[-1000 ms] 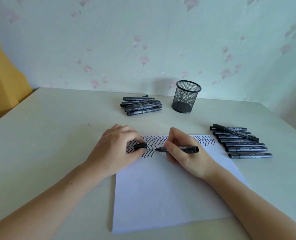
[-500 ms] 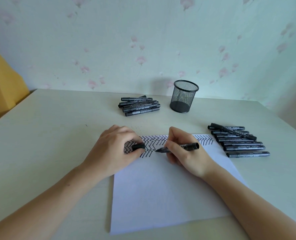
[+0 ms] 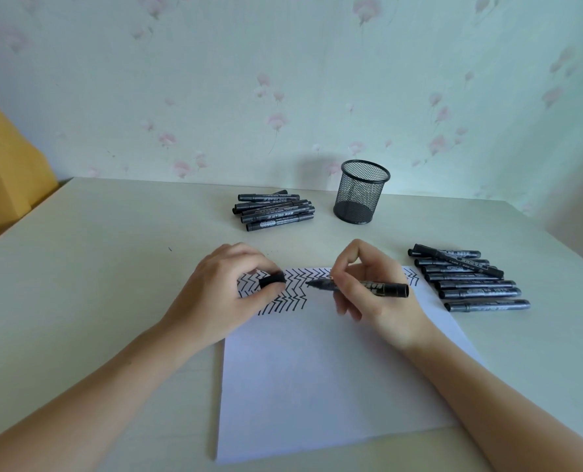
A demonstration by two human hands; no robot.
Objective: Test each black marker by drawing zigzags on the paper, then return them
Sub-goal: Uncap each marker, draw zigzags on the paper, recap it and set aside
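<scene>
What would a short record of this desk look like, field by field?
left hand: pinches marker cap
right hand: holds uncapped marker, tip pointing at the cap
paper: zigzag rows along far edge
far pile of markers: left of mesh cup
right row of markers: beside the paper
mesh cup: no markers visible in it

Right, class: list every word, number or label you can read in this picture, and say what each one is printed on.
"700": on the barrel of a marker in the far pile, among characters too blurred to read.
Label on the marker in the right hand: blurred, unreadable.
Labels on the markers in the right-hand row: too small and blurred.
Paper: zigzag strokes only, no text.
</scene>
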